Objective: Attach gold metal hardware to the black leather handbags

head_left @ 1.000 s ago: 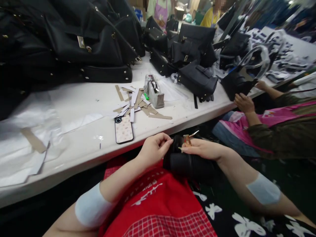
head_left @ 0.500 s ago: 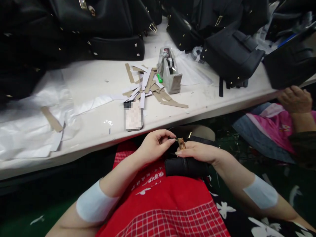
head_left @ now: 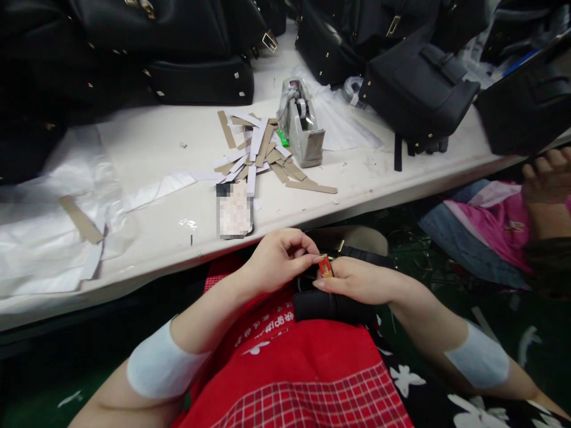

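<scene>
A black handbag (head_left: 332, 306) lies on my lap over a red apron (head_left: 307, 374). Its small gold clasp (head_left: 325, 266) sticks up between my hands. My left hand (head_left: 279, 258) is curled, with its fingertips pinched on the clasp's left side. My right hand (head_left: 357, 279) rests on top of the bag, with its fingers closed around the clasp from the right. Both hands sit just below the front edge of the white table (head_left: 178, 202).
On the table lie a phone (head_left: 235, 209), a heap of cardboard strips (head_left: 263, 154), a tape dispenser (head_left: 302, 123), white plastic sheets (head_left: 49, 226) and several black handbags (head_left: 417, 89) along the back. A co-worker's hand (head_left: 546, 178) and pink sleeve are at the right.
The view tilted down from the far end of the table to my lap. My hands closed in on the gold clasp and lowered it toward the bag; the co-worker's hand shifted right.
</scene>
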Tool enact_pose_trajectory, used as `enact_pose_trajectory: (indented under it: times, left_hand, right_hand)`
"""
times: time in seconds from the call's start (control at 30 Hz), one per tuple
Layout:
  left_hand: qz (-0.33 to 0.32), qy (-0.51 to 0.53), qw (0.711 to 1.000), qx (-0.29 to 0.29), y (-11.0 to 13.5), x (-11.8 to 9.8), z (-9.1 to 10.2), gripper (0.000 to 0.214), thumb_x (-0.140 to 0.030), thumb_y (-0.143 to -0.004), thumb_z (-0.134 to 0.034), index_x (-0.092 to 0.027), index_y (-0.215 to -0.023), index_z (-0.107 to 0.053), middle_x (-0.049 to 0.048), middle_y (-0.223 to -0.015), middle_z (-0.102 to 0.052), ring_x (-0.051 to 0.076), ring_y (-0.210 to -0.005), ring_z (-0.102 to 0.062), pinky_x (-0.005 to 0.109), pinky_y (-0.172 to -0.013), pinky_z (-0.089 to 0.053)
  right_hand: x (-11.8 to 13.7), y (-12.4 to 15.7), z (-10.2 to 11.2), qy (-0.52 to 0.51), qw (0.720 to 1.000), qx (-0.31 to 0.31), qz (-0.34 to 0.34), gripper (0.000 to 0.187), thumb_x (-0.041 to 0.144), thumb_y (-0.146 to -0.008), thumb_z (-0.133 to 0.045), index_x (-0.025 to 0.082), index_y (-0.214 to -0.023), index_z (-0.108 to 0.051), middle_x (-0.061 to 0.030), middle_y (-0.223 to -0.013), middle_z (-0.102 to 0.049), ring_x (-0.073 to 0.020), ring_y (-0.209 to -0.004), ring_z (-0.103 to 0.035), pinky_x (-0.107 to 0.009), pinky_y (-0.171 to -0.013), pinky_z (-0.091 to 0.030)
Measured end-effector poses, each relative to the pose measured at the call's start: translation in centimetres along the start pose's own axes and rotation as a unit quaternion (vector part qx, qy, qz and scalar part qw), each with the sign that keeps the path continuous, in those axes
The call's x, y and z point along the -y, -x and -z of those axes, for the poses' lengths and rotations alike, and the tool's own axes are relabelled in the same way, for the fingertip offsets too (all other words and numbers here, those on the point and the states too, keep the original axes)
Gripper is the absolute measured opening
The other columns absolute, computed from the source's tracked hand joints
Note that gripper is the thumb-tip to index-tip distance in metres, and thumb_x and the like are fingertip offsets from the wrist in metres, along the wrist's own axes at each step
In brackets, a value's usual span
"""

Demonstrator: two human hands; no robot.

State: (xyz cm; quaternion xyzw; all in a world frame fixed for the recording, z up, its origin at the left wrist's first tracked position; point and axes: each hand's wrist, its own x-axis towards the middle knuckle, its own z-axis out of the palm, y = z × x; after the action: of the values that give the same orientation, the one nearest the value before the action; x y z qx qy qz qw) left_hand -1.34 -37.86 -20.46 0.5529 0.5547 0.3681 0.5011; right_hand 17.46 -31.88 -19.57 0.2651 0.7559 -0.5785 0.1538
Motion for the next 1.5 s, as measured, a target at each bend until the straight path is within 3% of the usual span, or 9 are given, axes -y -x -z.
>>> enact_pose_trajectory:
  times: [0.2,0.4,0.5,0.6,0.7,0.87,1.0,1.2,1.5]
  left_hand:
    - [-0.077,-0.151,0.986,-0.014,1.5,-0.5,-1.2,0.008,-0.02,-0.082,-0.062,-0.018,-0.075,-0.063,0.0004,-0.075,-0.062,0.013,-0.069,-0.056,0.025,-0.065,-0.044]
    - [-0.051,-0.077,0.992,-0.083,2.5,-0.7,-2.1,0.006,-0.019,-0.087,-0.054,-0.019,-0.081,-0.055,0.0014,-0.083,-0.063,0.014,-0.075,-0.057,0.027,-0.071,-0.047]
    - [-0.041,-0.056,0.991,-0.114,2.4,-1.1,-1.8,0.006,-0.019,-0.089,-0.052,-0.019,-0.083,-0.054,0.0017,-0.085,-0.063,0.014,-0.076,-0.057,0.027,-0.071,-0.047]
    - [-0.046,-0.092,0.98,-0.17,2.4,-1.3,-1.5,0.007,-0.019,-0.088,-0.052,-0.019,-0.082,-0.053,0.0018,-0.083,-0.061,0.014,-0.074,-0.055,0.027,-0.07,-0.045]
    - [-0.043,-0.119,0.979,-0.161,2.3,-1.1,-1.3,0.006,-0.019,-0.087,-0.054,-0.019,-0.081,-0.054,0.0016,-0.08,-0.059,0.015,-0.074,-0.054,0.027,-0.069,-0.044]
    - [-0.031,-0.135,0.981,-0.137,1.9,-0.9,-1.1,0.006,-0.022,-0.088,-0.054,-0.019,-0.082,-0.054,0.0026,-0.083,-0.062,0.016,-0.078,-0.057,0.028,-0.07,-0.045]
    - [-0.058,-0.123,0.982,-0.132,2.0,-1.2,-1.0,0.007,-0.021,-0.089,-0.052,-0.02,-0.082,-0.053,0.003,-0.083,-0.062,0.017,-0.079,-0.057,0.029,-0.073,-0.046]
    - [-0.106,-0.027,0.985,-0.137,2.2,-1.5,-1.4,0.006,-0.015,-0.089,-0.049,-0.019,-0.085,-0.05,0.0043,-0.091,-0.064,0.015,-0.084,-0.06,0.03,-0.08,-0.047]
    - [0.041,0.205,0.976,-0.066,0.9,-1.7,-1.2,0.015,-0.03,-0.081,-0.06,-0.016,-0.084,-0.055,0.0014,-0.075,-0.062,0.012,-0.067,-0.057,0.025,-0.065,-0.047]
  right_hand:
    - [-0.1,-0.5,-1.2,-0.087,0.992,-0.093,0.027,0.019,0.028,-0.086,-0.046,0.019,-0.087,-0.062,-0.002,-0.093,-0.065,-0.0215,-0.09,-0.058,-0.032,-0.085,-0.042]
    - [0.8,-0.3,-2.3,-0.116,0.976,-0.183,0.005,0.025,0.037,-0.09,-0.05,0.016,-0.09,-0.065,-0.0028,-0.089,-0.067,-0.0212,-0.085,-0.06,-0.03,-0.077,-0.045]
    - [1.3,0.1,-2.4,-0.182,0.959,-0.212,0.043,0.024,0.037,-0.085,-0.059,0.016,-0.094,-0.065,-0.0032,-0.089,-0.067,-0.0206,-0.085,-0.059,-0.03,-0.078,-0.046]
    - [1.3,0.3,-2.5,-0.369,0.91,-0.178,0.066,0.031,0.042,-0.082,-0.06,0.016,-0.096,-0.068,-0.0045,-0.093,-0.067,-0.0213,-0.088,-0.061,-0.033,-0.084,-0.047]
    - [0.8,0.0,-2.9,-0.496,0.852,-0.167,0.022,0.029,0.044,-0.078,-0.066,0.018,-0.089,-0.07,-0.0032,-0.084,-0.068,-0.0185,-0.079,-0.062,-0.03,-0.079,-0.05]
    - [-0.1,-0.8,-3.6,-0.575,0.801,-0.166,0.011,0.02,0.034,-0.073,-0.076,0.021,-0.087,-0.071,-0.0004,-0.084,-0.068,-0.014,-0.07,-0.06,-0.026,-0.069,-0.051]
    - [0.1,-1.2,-3.8,-0.612,0.768,-0.188,0.006,0.033,0.038,-0.064,-0.082,0.019,-0.088,-0.068,-0.0006,-0.083,-0.068,-0.015,-0.071,-0.061,-0.028,-0.073,-0.052]
    - [0.4,-1.5,-4.0,-0.62,0.759,-0.195,0.044,0.042,0.04,-0.063,-0.085,0.019,-0.094,-0.066,-0.0002,-0.081,-0.069,-0.016,-0.075,-0.065,-0.029,-0.079,-0.051]
    - [-1.1,-1.9,-3.8,-0.622,0.763,-0.169,0.057,0.039,0.036,-0.064,-0.085,0.019,-0.093,-0.066,-0.0013,-0.083,-0.07,-0.0194,-0.081,-0.067,-0.034,-0.085,-0.049]
